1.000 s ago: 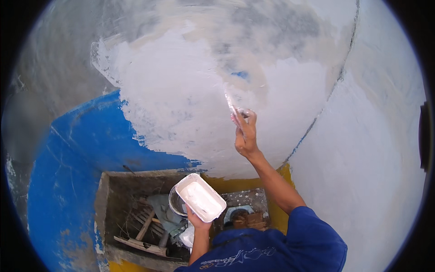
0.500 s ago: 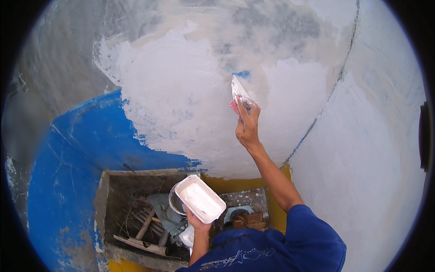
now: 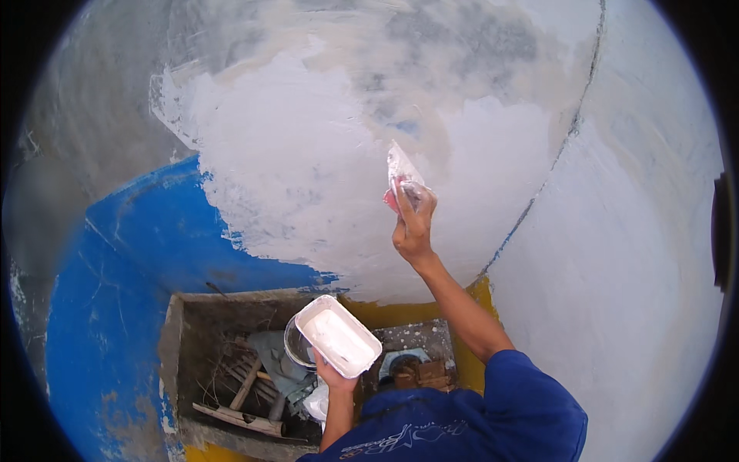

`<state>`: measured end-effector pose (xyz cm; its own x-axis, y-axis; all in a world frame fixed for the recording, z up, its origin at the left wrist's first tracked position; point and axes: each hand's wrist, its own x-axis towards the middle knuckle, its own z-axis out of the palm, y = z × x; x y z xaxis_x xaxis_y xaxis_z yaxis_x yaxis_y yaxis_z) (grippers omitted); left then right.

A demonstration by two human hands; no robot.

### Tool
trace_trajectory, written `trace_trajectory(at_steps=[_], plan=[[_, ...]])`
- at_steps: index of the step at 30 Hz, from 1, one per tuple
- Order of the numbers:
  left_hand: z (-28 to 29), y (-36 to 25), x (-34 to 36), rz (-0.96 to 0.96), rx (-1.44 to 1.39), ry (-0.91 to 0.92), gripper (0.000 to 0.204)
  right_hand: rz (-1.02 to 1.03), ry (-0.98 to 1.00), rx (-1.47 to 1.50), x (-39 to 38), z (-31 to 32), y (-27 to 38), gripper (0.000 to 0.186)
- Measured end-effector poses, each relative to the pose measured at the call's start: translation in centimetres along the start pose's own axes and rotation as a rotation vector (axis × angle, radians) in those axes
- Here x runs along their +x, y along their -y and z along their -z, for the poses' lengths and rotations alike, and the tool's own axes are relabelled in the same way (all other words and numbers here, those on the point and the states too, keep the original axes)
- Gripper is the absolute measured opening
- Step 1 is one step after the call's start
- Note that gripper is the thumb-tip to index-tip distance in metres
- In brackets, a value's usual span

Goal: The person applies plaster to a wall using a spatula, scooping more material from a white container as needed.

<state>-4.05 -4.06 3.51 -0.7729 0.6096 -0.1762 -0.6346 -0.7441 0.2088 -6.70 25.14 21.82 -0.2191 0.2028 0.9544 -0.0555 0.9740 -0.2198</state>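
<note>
In front of the wall, my right hand (image 3: 416,227) grips a putty knife (image 3: 400,164) with a reddish handle. White putty coats its blade, which points up toward a greyish, thinly covered part of the wall. A faint bluish patch (image 3: 406,125) shows just above the blade tip. Whether the blade touches the wall, I cannot tell. Lower down, my left hand (image 3: 336,377) holds a white rectangular tub (image 3: 356,322) from its near side. White putty (image 3: 337,336) lies inside the tub.
White putty covers the wall (image 3: 285,138) in the middle, beside blue paint (image 3: 146,239) at left. A crack (image 3: 573,131) marks the corner at right. Below stands a concrete trough (image 3: 175,331) with wood pieces (image 3: 245,381), a grey-green cloth (image 3: 281,366) and a round bucket (image 3: 291,339).
My right hand and the putty knife have moved down a little. The blue patch on the wall looks fainter and smeared over. The tub in my left hand stays nearly still.
</note>
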Motion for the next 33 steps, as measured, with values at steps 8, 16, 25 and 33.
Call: trace_trajectory(at_steps=[8,16,25,33], plan=[[-0.1,0.1,-0.2,0.002,-0.011,-0.006,0.065,-0.061,-0.117,-0.193,2.7,1.3,-3.7,0.068],[-0.7,0.1,-0.1,0.0,-0.023,0.022,0.065,0.049,-0.091,0.068,3.2,1.2,-1.8,0.062],[-0.6,0.3,0.1,-0.004,-0.054,-0.016,0.064,0.124,0.061,-0.147,7.1,2.2,-1.9,0.071],[-0.7,0.3,0.4,-0.015,-0.035,-0.008,0.064,0.089,-0.009,-0.051,3.3,0.5,-1.4,0.074]])
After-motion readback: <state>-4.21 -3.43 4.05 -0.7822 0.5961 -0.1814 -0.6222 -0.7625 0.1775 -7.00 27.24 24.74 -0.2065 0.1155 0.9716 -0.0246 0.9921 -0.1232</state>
